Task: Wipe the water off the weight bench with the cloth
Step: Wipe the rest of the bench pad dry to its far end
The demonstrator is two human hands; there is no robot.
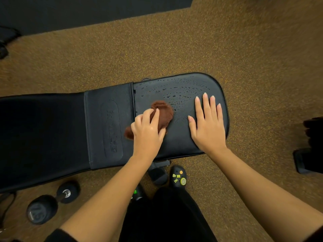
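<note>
Black padded bench (111, 123), seen from my head camera, lying across brown speckled carpet (244, 49). Its rounded seat pad (180, 142) carries water droplets (176, 91) beading over the far half, between my two hands and beyond them. Rust-brown cloth (161, 113): bunched, resting on the seat pad near the seam with the longer back pad; one end pokes out left of my wrist. Left hand (148, 131): fingers curled over the cloth, gripping it against the pad. Right hand (208, 123): flat on the pad, palm down, fingers spread, just beside the cloth but not touching it. Black dumbbell (50, 203): on the carpet near the bench's near edge, lower left. Black shoe (178, 176) with coloured charms: on the carpet below the seat pad. Black trousers (166, 215) fill the bottom centre. Dark mat (87, 11): along the far edge of the carpet.
</note>
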